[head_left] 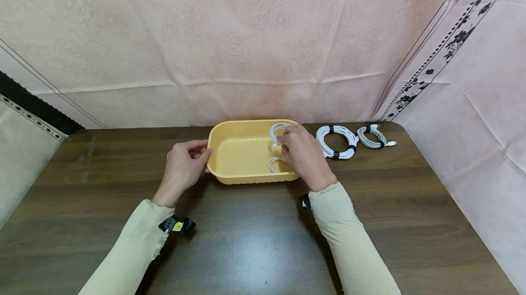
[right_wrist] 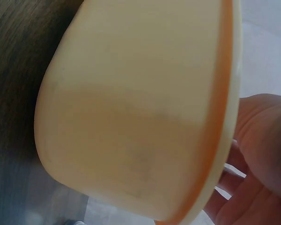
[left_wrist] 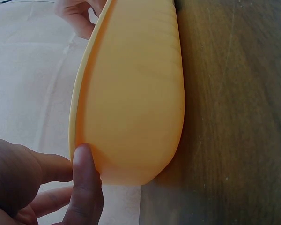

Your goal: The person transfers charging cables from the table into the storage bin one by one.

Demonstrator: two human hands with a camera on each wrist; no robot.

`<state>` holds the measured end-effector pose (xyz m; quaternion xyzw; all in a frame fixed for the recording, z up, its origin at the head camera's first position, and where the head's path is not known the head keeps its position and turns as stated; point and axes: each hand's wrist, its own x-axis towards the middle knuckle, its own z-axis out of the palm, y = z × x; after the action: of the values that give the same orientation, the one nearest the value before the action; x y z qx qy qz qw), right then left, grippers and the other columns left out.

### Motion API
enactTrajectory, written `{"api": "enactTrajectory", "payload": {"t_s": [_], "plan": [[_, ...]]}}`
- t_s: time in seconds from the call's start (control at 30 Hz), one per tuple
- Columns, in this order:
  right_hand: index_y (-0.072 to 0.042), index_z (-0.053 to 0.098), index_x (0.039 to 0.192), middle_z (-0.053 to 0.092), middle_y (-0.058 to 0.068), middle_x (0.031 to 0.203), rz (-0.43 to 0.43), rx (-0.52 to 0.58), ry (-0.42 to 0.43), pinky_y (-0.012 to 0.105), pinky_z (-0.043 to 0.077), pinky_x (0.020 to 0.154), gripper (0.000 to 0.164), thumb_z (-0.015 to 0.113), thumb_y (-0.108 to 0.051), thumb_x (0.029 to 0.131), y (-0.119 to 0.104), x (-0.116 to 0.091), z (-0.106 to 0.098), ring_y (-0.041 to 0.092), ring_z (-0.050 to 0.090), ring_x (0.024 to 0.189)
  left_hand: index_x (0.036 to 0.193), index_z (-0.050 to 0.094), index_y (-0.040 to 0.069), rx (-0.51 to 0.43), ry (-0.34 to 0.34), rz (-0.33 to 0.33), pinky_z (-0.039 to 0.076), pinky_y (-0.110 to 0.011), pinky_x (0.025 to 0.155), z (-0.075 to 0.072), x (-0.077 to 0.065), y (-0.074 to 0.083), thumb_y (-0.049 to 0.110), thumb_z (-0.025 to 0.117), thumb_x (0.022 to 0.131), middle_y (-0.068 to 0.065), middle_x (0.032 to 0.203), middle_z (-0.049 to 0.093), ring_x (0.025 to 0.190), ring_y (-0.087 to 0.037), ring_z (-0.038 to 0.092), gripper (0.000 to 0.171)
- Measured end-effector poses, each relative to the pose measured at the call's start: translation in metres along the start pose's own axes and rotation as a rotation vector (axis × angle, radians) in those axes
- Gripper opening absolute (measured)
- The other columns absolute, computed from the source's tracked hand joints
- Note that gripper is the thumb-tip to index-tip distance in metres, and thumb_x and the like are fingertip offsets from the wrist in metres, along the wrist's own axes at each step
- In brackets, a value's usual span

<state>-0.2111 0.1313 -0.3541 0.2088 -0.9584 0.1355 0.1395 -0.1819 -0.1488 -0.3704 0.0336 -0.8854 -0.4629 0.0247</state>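
Observation:
A yellow plastic tray (head_left: 246, 179) sits on the table. At its left end my left hand (head_left: 183, 167) pinches the rim between thumb and fingers; the left wrist view shows the thumb against the tray's outer wall (left_wrist: 131, 93). My right hand (head_left: 303, 153) reaches over the right end, its curled fingers holding a coiled white cable (head_left: 273, 131) inside the tray. Closer to the front wall, another loop of white cable (head_left: 271, 165) shows partly from under that hand. In the right wrist view, the tray wall hides the fingertips of the right hand (right_wrist: 257, 154).
Right of the tray lie a large white cable coil (head_left: 348, 136) with black ties and a smaller white cable coil (head_left: 371, 143) with visible plugs. The brown wooden table (head_left: 246, 240) meets a patterned cloth backdrop (head_left: 246, 57) at its far edge.

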Motion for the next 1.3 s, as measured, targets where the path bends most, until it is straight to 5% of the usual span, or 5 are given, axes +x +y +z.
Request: {"api": "enactTrajectory", "payload": {"t_s": [1.3], "plan": [[-0.013,0.081,0.095,0.072,0.003,0.102,0.016,0.001,-0.066,0.044,0.058,0.067,0.022,0.066,0.002,0.089,0.003,0.007,0.013,0.024,0.06,0.098,0.131,0.067,0.001,-0.029,-0.009,0.004,0.062,-0.027,0.061,-0.001,0.001,0.0,0.017,0.064,0.101,-0.019,0.104,0.069,0.067,-0.015,0.069,0.034]]}}
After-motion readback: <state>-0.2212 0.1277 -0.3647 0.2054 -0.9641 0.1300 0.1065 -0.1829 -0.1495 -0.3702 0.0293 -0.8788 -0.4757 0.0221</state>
